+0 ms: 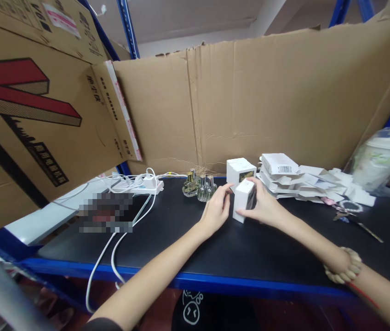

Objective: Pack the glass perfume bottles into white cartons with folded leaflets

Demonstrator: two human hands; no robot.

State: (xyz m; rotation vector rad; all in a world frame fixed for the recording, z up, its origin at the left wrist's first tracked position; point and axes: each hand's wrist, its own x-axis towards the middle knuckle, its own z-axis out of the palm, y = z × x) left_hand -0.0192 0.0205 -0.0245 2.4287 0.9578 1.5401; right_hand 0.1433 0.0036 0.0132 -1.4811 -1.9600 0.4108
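My right hand (262, 203) is wrapped round a small upright white box (241, 202) on the black tabletop (181, 243), with thumb and fingers on opposite sides. Just left of that box is my left hand (217, 207), its fingers curled and a fingertip close to the white boxes; what it holds, if anything, is hidden. Behind the held box stands another white box (238, 168) with a dark picture on its front. Several glass bottles (206, 187) with shiny caps stand to the left of the boxes, beyond my left hand.
Flattened white cartons (295, 177) are piled at the back right, beside a bagged cup (381, 158) and keys with a beaded ring (350, 206). A power strip (143, 185), white cables and a tablet-like device (112, 211) lie at left. Cardboard walls (267, 101) enclose the back.
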